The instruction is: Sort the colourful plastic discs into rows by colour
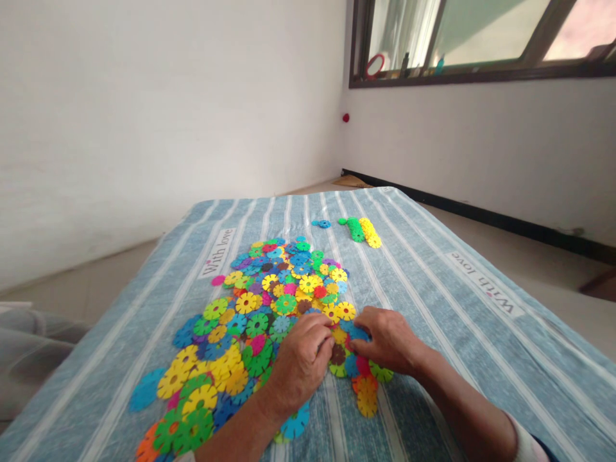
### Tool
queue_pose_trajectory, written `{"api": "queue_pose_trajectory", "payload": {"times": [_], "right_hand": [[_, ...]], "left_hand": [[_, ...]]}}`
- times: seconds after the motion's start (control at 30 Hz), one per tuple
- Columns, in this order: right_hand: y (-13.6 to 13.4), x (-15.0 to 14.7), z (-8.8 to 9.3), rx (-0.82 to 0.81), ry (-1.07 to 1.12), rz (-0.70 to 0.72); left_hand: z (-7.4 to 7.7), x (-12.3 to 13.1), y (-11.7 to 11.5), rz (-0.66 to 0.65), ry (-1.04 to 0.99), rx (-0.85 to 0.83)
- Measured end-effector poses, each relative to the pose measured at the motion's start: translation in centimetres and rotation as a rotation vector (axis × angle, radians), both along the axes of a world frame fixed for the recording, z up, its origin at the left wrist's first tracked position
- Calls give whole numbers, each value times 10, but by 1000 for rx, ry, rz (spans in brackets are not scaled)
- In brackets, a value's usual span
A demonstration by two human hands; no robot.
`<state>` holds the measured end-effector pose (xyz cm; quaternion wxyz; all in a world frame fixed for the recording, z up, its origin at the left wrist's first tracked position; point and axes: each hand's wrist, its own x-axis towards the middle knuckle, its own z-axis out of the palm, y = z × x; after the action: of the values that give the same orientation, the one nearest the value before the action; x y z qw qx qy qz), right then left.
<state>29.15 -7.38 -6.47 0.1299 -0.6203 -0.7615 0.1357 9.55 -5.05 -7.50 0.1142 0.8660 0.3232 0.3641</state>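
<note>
A wide pile of flat plastic snowflake discs (260,308) in yellow, green, blue, pink and orange lies spread over a blue striped cloth (433,289). My left hand (301,362) rests knuckles up on the near edge of the pile, fingers curled down onto the discs. My right hand (387,340) sits close beside it, fingertips pinched at a blue disc (359,333) and a brown disc (337,354) between the two hands. Whether either hand truly holds a disc is hidden by the fingers.
Farther back lie a joined row of green and yellow discs (362,231) and a small blue pair (321,223). The cloth, printed "With love", covers a raised surface. White walls, bare floor and a window sill with small items (404,64) surround it.
</note>
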Motion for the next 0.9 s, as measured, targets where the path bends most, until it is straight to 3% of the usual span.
{"api": "queue_pose_trajectory", "payload": {"times": [0.23,0.6,0.9], "right_hand": [[1,-2,2,-3,37,-42],[11,25,9,-16,307,-151],[10,8,6,-7,248,-29]], "left_hand": [[1,-1,1,1,13,-11],[2,0,1,16,-1,37],[1,0,0,7,-11,38]]}}
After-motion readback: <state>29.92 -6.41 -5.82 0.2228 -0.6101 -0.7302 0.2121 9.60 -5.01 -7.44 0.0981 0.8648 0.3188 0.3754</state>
